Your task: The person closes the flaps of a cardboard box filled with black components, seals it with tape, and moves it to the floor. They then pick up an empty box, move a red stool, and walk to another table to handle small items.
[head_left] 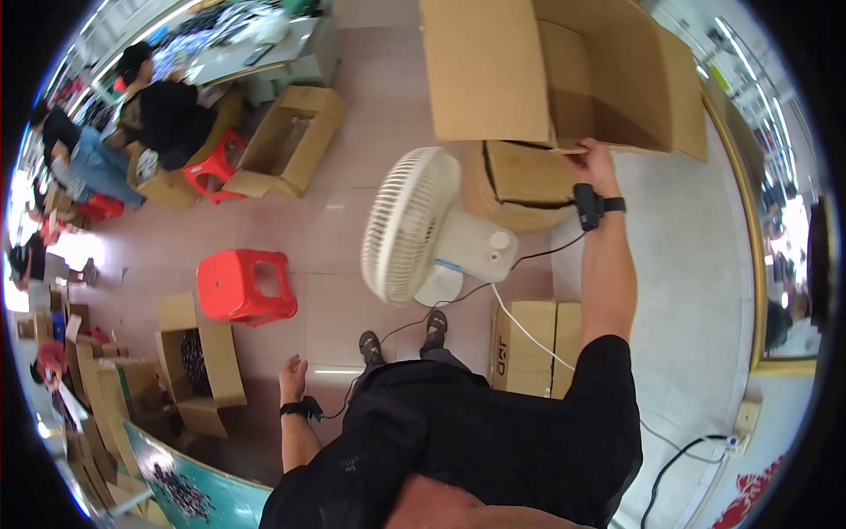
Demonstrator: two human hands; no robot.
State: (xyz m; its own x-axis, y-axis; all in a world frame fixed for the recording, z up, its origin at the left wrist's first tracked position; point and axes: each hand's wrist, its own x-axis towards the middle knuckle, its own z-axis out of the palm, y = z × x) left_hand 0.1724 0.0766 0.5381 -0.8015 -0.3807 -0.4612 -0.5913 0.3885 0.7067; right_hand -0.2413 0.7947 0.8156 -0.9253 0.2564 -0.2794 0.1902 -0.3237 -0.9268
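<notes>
My right hand (594, 166) grips the near lower edge of a big open cardboard box (489, 75), with its thumb and fingers closed on the rim. The box's inside faces me and looks bare. Beneath it sits a closed cardboard carton (533, 174). My left hand (293, 377) hangs low at my side, its fingers loosely curled with nothing visible in them. Both wrists wear a strapped black device with a cable. A white electric fan (414, 225) stands in front of me, left of my right forearm.
A red plastic stool (247, 286) stands on the left. Open cartons (295, 141) lie near people seated at a work table (300, 48). Another open carton (225, 361) is by my left hand. A taped carton (526, 339) and the fan's white cord (529, 331) are near my feet.
</notes>
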